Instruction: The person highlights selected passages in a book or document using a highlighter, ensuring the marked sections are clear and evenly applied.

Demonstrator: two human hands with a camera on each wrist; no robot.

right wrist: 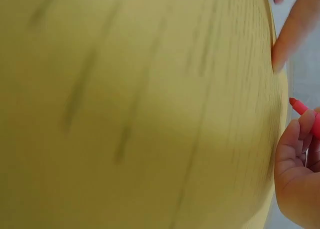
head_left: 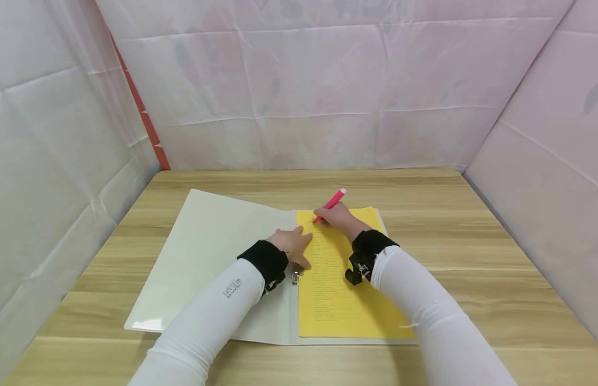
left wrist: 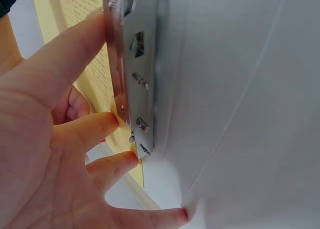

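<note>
An open white folder [head_left: 207, 252] lies on the wooden table [head_left: 472, 241], with a yellow printed sheet [head_left: 337, 289] on its right half. My left hand [head_left: 295, 246] rests flat by the folder's spine, its straight fingers [left wrist: 85, 134] touching the metal clip [left wrist: 135, 74] and the sheet's left edge. My right hand [head_left: 338, 219] grips a pink marker [head_left: 331, 203] like a pen, tip down on the sheet's upper part. In the right wrist view the yellow sheet [right wrist: 150, 109] fills the frame, with the marker tip [right wrist: 300, 108] at the right edge.
White cloth walls [head_left: 299, 86] close in the table on the left, back and right. A red strip [head_left: 141, 115] runs down the back left corner. Bare table surface lies to the right of the folder and in front of it.
</note>
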